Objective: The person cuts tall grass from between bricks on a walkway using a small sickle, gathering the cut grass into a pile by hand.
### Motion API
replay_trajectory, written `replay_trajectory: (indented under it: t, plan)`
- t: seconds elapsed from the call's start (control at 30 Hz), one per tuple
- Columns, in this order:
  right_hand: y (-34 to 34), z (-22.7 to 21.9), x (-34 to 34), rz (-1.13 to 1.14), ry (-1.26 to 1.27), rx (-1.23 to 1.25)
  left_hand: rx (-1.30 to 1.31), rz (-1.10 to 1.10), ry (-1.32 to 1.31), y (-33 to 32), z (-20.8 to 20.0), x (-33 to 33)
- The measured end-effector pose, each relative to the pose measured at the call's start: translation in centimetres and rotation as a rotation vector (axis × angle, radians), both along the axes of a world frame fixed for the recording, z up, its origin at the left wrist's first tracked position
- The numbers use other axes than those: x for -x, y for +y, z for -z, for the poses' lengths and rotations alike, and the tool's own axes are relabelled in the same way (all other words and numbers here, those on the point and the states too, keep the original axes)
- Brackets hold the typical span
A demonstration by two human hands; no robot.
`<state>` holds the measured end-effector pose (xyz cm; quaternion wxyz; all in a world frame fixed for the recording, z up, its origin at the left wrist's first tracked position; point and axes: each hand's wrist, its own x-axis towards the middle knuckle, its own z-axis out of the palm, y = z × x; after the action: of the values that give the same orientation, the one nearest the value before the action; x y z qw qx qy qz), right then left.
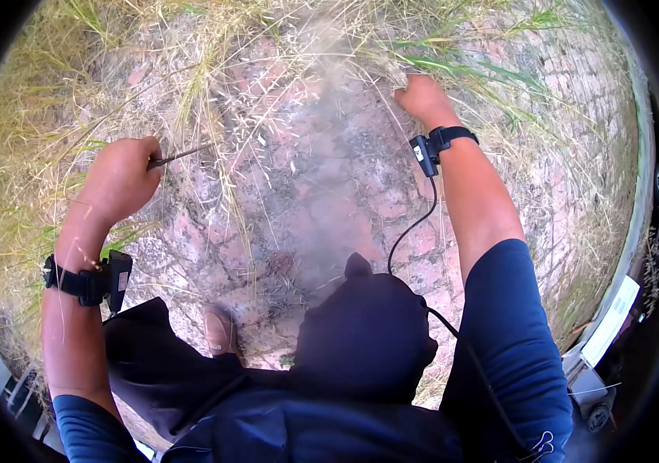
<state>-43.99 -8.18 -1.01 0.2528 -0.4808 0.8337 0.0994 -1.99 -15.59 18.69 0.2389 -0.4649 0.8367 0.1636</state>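
Left hand [121, 179]: mid-left, fingers closed round a thin rod [184, 155]
Right hand [426, 100]: upper right, curled at grass [472, 69]; I can't tell its grip

no text readable; small pale label [123, 281] on left wrist device [95, 287]; pale sticker [419, 151] on right wrist device [428, 165]

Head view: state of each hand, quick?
Left hand: closed, holding a thin dark tool.
Right hand: at the dry grass; whether it's closed on any can't be told.
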Motion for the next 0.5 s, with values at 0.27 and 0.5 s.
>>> replay_trajectory:
  t: [0.27, 0.5]
  plan:
    - [0.0, 0.8, 0.5, 0.036, -0.019, 0.13, 0.03, 0.019, -0.017, 0.1, 0.0, -0.2]
    - [0.5, -0.4, -2.6, 0.031, 0.013, 0.085, 0.029, 0.032, 0.026, 0.1, 0.2, 0.2]
